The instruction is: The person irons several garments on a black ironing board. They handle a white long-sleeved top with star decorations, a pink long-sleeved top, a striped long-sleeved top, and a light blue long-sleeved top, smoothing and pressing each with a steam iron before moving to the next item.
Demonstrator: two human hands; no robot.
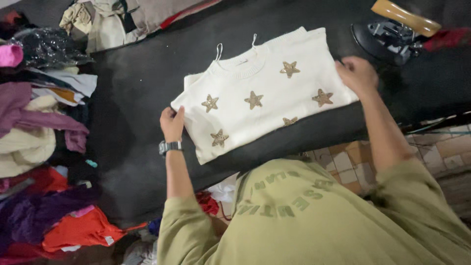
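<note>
Sweater (pixel 265 98), folded and white with gold stars, lies between my hands along the board's (pixel 137 88) near edge, long axis running hand to hand: left hand (pixel 171 122) pinching one end, right hand (pixel 357 73) clamped on the other.

1. A black padded work surface (pixel 137 88) runs across the view.
2. A flat iron with a tan wooden handle (pixel 398 27) sits at its far right.
3. A heap of mixed coloured clothes (pixel 39 147) lies at left.
4. A tiled floor (pixel 444 152) shows at right.
</note>
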